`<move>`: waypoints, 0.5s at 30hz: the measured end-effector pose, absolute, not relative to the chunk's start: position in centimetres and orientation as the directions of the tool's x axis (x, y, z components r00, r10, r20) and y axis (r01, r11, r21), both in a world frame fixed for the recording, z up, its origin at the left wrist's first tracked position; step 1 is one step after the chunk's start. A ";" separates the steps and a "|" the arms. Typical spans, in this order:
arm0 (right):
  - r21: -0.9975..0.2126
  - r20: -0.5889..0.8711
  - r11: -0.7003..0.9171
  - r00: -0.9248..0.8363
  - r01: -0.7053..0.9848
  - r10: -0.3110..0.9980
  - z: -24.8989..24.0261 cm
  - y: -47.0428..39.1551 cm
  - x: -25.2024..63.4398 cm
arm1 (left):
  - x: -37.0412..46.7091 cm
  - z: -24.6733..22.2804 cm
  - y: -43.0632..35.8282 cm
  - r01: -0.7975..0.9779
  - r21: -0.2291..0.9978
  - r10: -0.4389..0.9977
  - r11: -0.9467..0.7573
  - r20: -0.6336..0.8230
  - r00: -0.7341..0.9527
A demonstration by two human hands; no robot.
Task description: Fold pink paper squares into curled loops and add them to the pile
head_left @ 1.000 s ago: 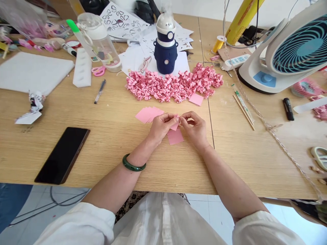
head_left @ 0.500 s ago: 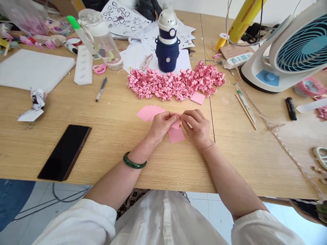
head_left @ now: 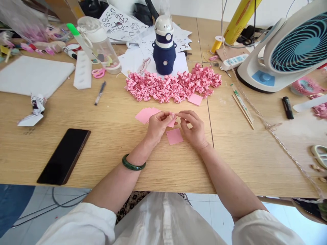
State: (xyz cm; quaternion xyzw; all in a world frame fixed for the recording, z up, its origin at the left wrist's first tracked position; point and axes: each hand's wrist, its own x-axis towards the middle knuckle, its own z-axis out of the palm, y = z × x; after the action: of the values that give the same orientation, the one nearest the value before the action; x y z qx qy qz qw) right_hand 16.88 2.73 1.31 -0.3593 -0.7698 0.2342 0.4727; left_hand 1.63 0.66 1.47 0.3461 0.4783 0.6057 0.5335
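Observation:
Between the thumb and fingers of my left hand (head_left: pixel 157 127) is a pinched piece of pink paper (head_left: pixel 171 122), partly hidden by the fingertips. My right hand (head_left: pixel 193 130) is close on its right side, index finger stretched to the paper's upper edge and thumb held apart. Just below both hands a pink paper square (head_left: pixel 175 136) lies flat on the table. Behind my left hand, a fanned stack of pink squares (head_left: pixel 145 115) is partly covered. Farther back spreads a long heap of small curled pink paper pieces (head_left: pixel 163 88), with one flat pink sheet (head_left: pixel 195 99) at its front.
A dark blue bottle (head_left: pixel 165 58) stands behind the heap. To the left are a phone (head_left: pixel 64 156), a pen (head_left: pixel 100 93), pink scissors (head_left: pixel 98 72) and a clear bottle (head_left: pixel 102 51). On the right are wooden sticks (head_left: pixel 242 110), a marker (head_left: pixel 287 107) and a fan (head_left: pixel 265 61).
My right thumb and index finger have parted at the paper, where they were pinched together before. My left hand keeps its pinch. The whole view has shifted slightly.

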 end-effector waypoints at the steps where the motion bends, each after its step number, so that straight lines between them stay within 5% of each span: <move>1: -0.780 0.503 0.557 -0.243 0.284 0.829 1.3 2.7 16.7 | 1.6 1.5 0.6 -0.279 0.960 0.977 0.013 -0.072 -0.201; 7: -0.919 0.307 0.340 -0.181 0.200 0.934 2.0 2.4 16.3 | 1.7 1.3 0.4 -0.088 0.993 0.984 -0.078 0.063 -0.164; 15: -0.922 0.294 0.335 -0.209 0.197 0.933 1.5 2.9 16.9 | 1.8 1.8 0.1 -0.216 0.975 0.996 0.047 -0.062 -0.063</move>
State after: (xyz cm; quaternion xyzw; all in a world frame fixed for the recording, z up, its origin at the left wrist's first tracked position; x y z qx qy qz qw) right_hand 16.87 2.85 1.49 -0.4213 -0.6703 0.3939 0.4668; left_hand 1.79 0.14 1.80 0.4114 0.4738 0.5542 0.5469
